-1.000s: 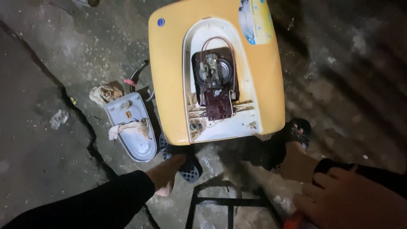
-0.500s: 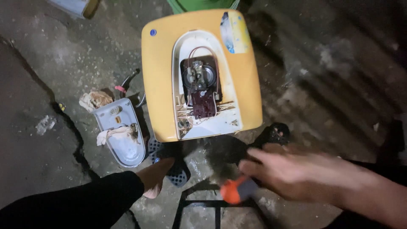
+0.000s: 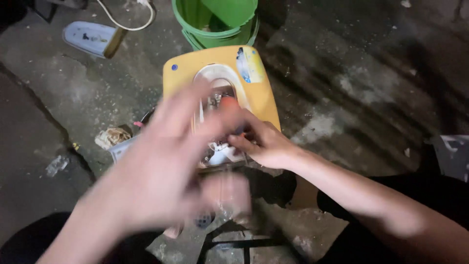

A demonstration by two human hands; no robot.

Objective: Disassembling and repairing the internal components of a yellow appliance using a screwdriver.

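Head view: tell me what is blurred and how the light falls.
Head view: the left hand is smeared by motion blur and hides much of the yellow appliance; the right hand is sharper, its fingers at the opened white panel. Light falls bright on the hands and the appliance; the concrete floor darkens towards the edges. The green bucket is sharp.
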